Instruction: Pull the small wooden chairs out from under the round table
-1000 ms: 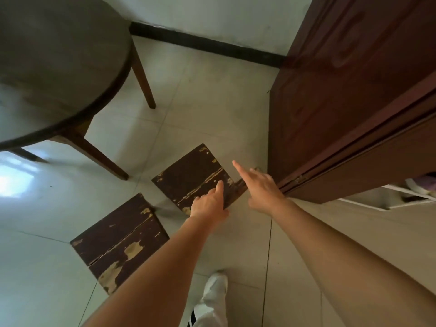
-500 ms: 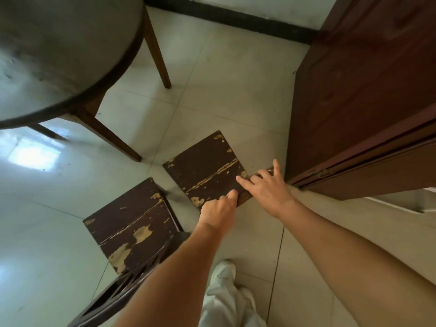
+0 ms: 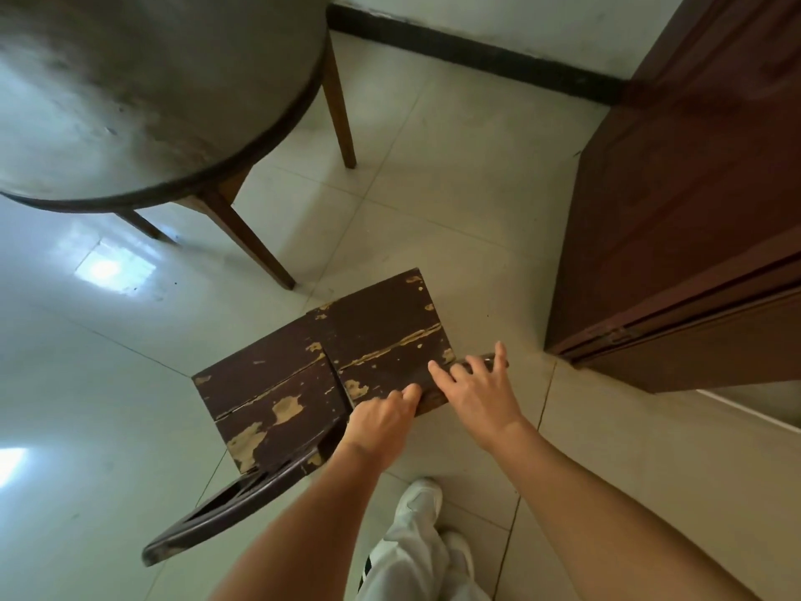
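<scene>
Two small dark wooden chairs with chipped paint stand side by side on the tiled floor, clear of the round table point(image 3: 143, 101). The right chair point(image 3: 381, 336) has both hands on its back rail. My left hand point(image 3: 381, 420) is closed over the rail near its left end. My right hand point(image 3: 477, 390) rests on the rail's right part with fingers spread. The left chair point(image 3: 268, 401) touches the right one; its curved backrest point(image 3: 234, 509) points toward me.
A dark brown wooden door point(image 3: 693, 188) stands open at the right, close to the right chair. A black skirting board point(image 3: 477, 58) runs along the far wall. The table's legs point(image 3: 247, 236) stand just beyond the chairs. My white shoe point(image 3: 420, 501) is below the hands.
The right chair has slid left, closing the gap to the left chair. Both hands went from reaching with pointed fingers to resting on its back rail. The view moved closer.
</scene>
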### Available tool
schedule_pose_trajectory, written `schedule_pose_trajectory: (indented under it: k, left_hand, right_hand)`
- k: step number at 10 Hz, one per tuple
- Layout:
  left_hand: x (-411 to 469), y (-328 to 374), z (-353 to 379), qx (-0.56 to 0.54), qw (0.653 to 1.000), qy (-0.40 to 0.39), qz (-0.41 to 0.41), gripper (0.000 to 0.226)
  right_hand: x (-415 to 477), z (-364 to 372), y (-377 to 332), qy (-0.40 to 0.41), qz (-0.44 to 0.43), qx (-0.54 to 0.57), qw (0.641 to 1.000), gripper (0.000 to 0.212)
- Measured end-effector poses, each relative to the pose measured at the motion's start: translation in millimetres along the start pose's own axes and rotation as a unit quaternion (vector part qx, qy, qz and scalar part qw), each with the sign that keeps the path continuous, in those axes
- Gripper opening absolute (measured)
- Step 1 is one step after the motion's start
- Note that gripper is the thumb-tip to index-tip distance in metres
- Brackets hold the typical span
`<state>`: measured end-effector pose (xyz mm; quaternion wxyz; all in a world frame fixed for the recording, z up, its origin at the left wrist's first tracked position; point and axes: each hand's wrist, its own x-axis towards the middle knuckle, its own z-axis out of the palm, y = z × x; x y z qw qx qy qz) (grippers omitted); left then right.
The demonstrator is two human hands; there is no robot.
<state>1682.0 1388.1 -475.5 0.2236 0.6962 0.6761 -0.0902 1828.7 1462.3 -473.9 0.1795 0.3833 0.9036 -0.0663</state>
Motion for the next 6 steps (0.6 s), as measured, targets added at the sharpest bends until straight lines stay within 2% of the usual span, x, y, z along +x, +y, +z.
schedule_pose_trajectory:
  k: [1, 2, 3, 4, 5, 6]
  left_hand:
    - [1, -2, -1, 0.007, 1.0, -0.011, -0.011, 0.049]
    - [5, -3, -8, -0.004, 0.998, -0.057, -0.019, 0.046]
    - [7, -5, -28, -0.048, 0.991, -0.121, -0.016, 0.048]
    - [0, -3, -59, -0.152, 0.984, -0.079, -0.054, 0.05]
    - [-21, -6, -95, -0.341, 0.93, 0.049, -0.127, 0.045]
    - [-52, -9, -132, -0.491, 0.838, 0.138, -0.194, 0.042]
  right_hand:
    - [2, 0, -3, -0.01, 0.014, -0.008, 1.0, 0.07]
    - [4, -9, -3, -0.035, 0.026, 0.002, 0.999, 0.072]
    - [5, -25, -1, -0.076, 0.018, 0.055, 0.995, 0.078]
    - [-2, -52, 0, -0.098, 0.031, 0.207, 0.973, 0.084]
    - [-10, -91, -2, -0.031, 0.079, 0.389, 0.917, 0.074]
    - [-20, -139, -15, 0.012, 0.09, 0.56, 0.824, 0.062]
